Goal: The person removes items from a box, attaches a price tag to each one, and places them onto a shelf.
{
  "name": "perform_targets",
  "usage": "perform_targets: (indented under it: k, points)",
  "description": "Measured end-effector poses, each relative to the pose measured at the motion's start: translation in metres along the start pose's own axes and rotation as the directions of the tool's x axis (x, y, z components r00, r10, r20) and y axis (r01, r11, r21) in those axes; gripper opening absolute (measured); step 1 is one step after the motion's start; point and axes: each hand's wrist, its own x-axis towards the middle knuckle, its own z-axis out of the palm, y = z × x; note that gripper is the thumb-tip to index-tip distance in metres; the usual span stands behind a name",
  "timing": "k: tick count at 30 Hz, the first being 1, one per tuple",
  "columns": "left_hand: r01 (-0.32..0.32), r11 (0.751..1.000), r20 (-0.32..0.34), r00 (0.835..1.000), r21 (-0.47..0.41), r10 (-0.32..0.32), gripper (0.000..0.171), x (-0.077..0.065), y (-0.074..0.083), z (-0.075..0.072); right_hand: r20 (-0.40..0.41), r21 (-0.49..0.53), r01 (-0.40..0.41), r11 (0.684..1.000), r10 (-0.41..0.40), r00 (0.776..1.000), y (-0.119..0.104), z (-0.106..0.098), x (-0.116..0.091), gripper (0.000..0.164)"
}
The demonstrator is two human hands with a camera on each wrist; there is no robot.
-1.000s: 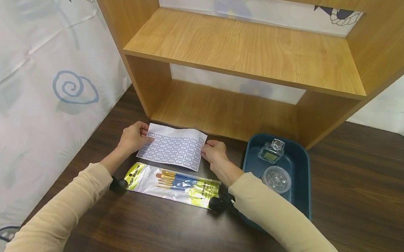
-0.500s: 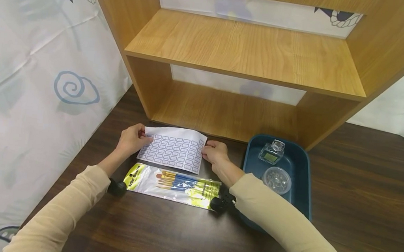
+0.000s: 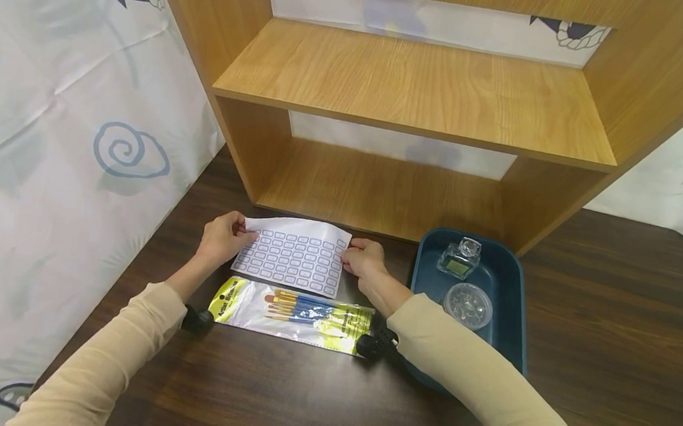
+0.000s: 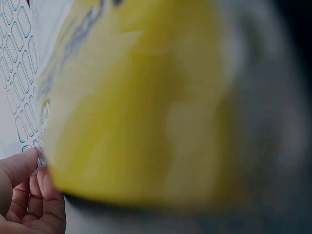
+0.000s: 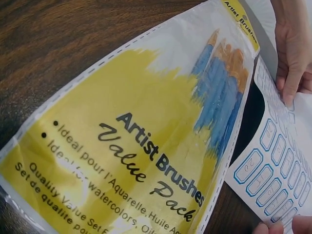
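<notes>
A white sheet of labels (image 3: 292,256), printed with rows of small blue-outlined boxes, is held between both hands in the head view. My left hand (image 3: 219,238) pinches its left edge between thumb and fingers; the left wrist view shows this pinch close up. At the opposite edge, my right hand (image 3: 365,258) pinches the sheet near its upper right corner. The sheet bows upward along its far side. Just in front of it lies a clear and yellow pack of artist brushes (image 3: 297,316) with blue handles, which blurs across most of the left wrist view.
A wooden shelf unit (image 3: 411,91) stands behind the sheet on the dark table (image 3: 279,395). To the right sits a blue tray (image 3: 514,320) with a glass bottle (image 3: 457,261) and a round clear tub (image 3: 468,306) in it. A patterned cloth (image 3: 46,216) hangs at the left.
The label sheet has shifted slightly toward me, with its upper left corner now lower in view. Both hands keep their pinch. The brush pack and tray have stayed in place.
</notes>
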Motion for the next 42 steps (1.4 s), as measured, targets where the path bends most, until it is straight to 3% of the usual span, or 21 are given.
perform_targets:
  k: [12,25,33,42]
  points:
    - [0.046,0.999,0.004,0.999,-0.011,-0.046,0.024,0.001,-0.001,0.003,-0.04,0.025,0.081,0.996,-0.08,0.996,0.004,-0.002,0.002,0.024]
    - [-0.005,0.999,0.008,1.0,-0.035,0.006,0.021,0.004,-0.002,-0.003,-0.029,0.039,0.13,0.991,-0.129,0.991,0.0,-0.013,0.0,0.016]
    - [-0.018,0.977,0.071,0.997,-0.212,0.034,0.024,0.003,0.006,-0.014,0.009,0.03,0.167,0.985,-0.168,0.986,-0.014,-0.029,-0.01,0.019]
    - [0.055,0.91,0.131,0.991,-0.412,-0.001,0.029,-0.003,0.021,-0.017,0.042,-0.009,0.3,0.954,-0.3,0.953,-0.021,-0.046,-0.026,0.023]
